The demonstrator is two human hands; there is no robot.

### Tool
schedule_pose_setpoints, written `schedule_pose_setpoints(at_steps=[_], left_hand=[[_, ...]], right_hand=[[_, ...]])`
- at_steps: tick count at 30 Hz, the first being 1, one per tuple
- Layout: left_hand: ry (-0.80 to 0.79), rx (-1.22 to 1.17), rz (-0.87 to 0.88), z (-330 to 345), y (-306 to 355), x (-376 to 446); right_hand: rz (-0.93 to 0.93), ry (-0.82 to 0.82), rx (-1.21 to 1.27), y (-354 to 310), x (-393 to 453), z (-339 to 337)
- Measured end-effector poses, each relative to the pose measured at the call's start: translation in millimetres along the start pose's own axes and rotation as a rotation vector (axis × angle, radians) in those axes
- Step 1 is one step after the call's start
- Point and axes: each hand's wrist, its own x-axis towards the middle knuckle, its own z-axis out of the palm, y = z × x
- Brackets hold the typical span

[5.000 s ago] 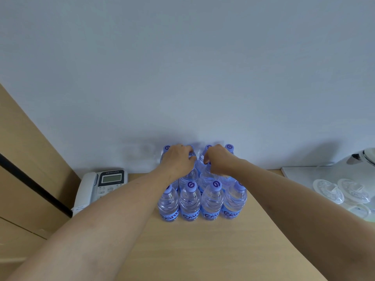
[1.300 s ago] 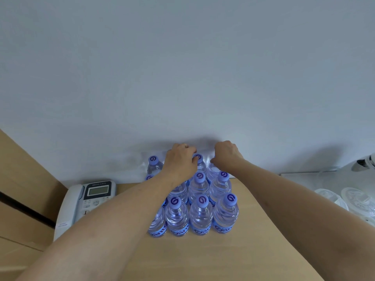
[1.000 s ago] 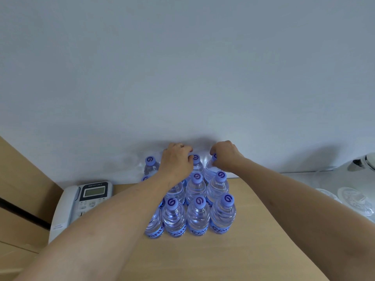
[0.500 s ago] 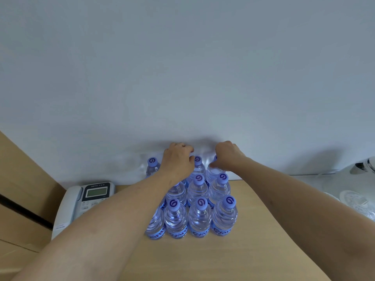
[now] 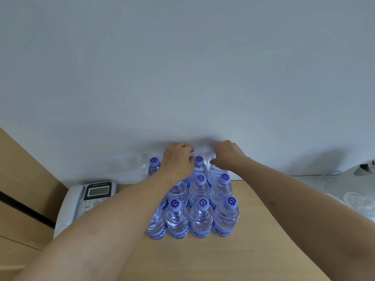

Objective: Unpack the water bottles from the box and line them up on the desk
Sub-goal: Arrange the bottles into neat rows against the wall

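Note:
Several clear water bottles with purple caps stand in tight rows on the wooden desk (image 5: 203, 260), the front row (image 5: 200, 218) nearest me. Both arms reach over them to the back row by the wall. My left hand (image 5: 178, 161) is curled over the top of a back-row bottle, just right of the back-left bottle (image 5: 154, 165). My right hand (image 5: 227, 155) is curled over the top of the back-right bottle (image 5: 216, 171). One back-row cap (image 5: 199, 160) shows between the hands. Clear film seems to lie behind the bottles. No box is in view.
A grey desk phone (image 5: 89, 197) sits left of the bottles against the wall. A wooden cabinet side (image 5: 20, 179) rises at far left. At the right edge stand a white kettle (image 5: 365, 167) and clear glassware (image 5: 359, 203) on a pale tray.
Both hands have stayed on the back-row bottle tops with only slight shifts. The bottles stand where they were.

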Motion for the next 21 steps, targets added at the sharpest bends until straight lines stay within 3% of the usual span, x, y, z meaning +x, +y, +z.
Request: schedule_pose_setpoints(at_steps=[11, 21], left_hand=[[0.011, -0.019, 0.006, -4.1, -1.3, 0.6], [0.002, -0.015, 0.011, -6.7, -1.3, 0.0]], right_hand=[[-0.099, -0.012, -0.021, -2.2, -3.7, -1.0], [-0.049, -0.039, 0.042, -1.3, -2.1, 0.9]])
